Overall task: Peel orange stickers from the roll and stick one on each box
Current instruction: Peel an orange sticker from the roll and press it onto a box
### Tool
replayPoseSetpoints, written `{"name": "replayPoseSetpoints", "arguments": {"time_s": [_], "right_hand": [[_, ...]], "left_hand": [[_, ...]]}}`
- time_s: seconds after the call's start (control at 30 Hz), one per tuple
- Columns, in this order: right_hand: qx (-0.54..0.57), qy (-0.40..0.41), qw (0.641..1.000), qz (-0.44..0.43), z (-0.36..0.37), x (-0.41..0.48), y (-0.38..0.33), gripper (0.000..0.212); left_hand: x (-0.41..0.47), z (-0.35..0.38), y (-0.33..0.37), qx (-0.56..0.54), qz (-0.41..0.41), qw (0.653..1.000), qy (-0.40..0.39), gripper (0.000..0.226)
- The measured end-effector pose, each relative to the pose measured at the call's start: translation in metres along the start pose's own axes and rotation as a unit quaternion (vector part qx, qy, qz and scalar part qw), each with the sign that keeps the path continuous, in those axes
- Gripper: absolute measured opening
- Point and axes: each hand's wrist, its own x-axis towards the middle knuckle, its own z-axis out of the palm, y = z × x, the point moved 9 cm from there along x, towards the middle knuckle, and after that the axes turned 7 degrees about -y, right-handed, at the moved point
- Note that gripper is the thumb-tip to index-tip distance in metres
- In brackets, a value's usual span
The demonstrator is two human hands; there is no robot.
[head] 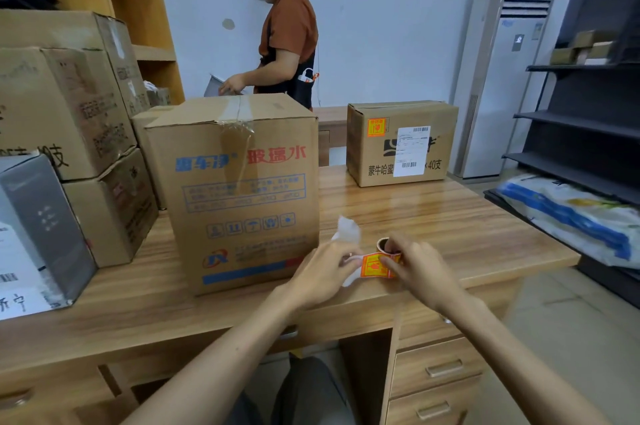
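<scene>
Worked at a wooden worktop [467, 227]. Faced a large box [239, 189] printed in blue and red, just left of the hands. Farther back on the right, a smaller box [377, 154] with an orange label [376, 127] near its top corner. Gripped the sticker roll [386, 246] in the right hand [419, 269], fingers curled round it, over the worktop's near edge. Pinched the white backing strip [348, 229] in the left hand [325, 272], beside the outermost orange sticker [374, 267].

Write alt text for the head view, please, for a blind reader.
Over a desk, the left hand pinches the backing strip and the right hand grips a small roll of orange stickers. A large box stands beside them; a smaller box behind bears a sticker.
</scene>
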Motion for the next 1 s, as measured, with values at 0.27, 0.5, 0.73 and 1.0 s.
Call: {"name": "replayPoseSetpoints", "arguments": {"time_s": [0.27,0.5,0.73,1.0], "right_hand": [[-0.015,0.115,0.993,0.003,-0.001,-0.020,-0.011,0.019],[0.035,0.094,0.995,0.030,0.021,-0.022,-0.018,0.018],[0.018,0.118,0.992,0.032,0.019,-0.022,-0.022,0.033],[-0.039,0.145,0.988,0.029,0.013,-0.022,-0.023,0.025]], "left_hand": [[-0.005,0.017,-0.024,-0.139,-0.043,0.987,0.071,0.018],[-0.006,0.022,-0.030,-0.200,-0.041,0.977,0.060,0.016],[-0.007,0.023,-0.031,-0.263,-0.059,0.962,0.048,0.021],[-0.008,0.022,-0.027,-0.257,-0.053,0.964,0.034,0.018]]}}
